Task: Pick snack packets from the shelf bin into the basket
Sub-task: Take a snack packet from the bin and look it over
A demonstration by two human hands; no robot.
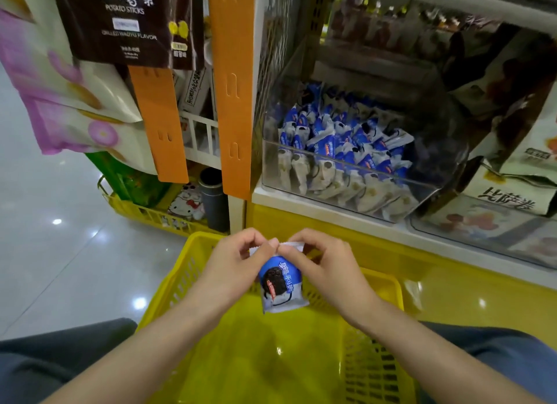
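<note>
A blue-and-white snack packet [280, 286] hangs upright above the yellow plastic basket [373, 367]. My left hand [238, 262] pinches its top left corner and my right hand [319, 262] pinches its top right corner. The basket sits between my knees, and its yellow floor shows bare beneath the packet. Up on the shelf, a clear plastic bin [355, 189] holds a heap of several matching blue-and-white packets [340, 144].
Beige snack bags [512, 186] fill the neighbouring bin on the right. Orange hanging strips [232, 96] and a brown potato-stick bag [126, 21] hang at upper left. A second yellow basket [156, 213] with a grey flask stands on the tiled floor at left.
</note>
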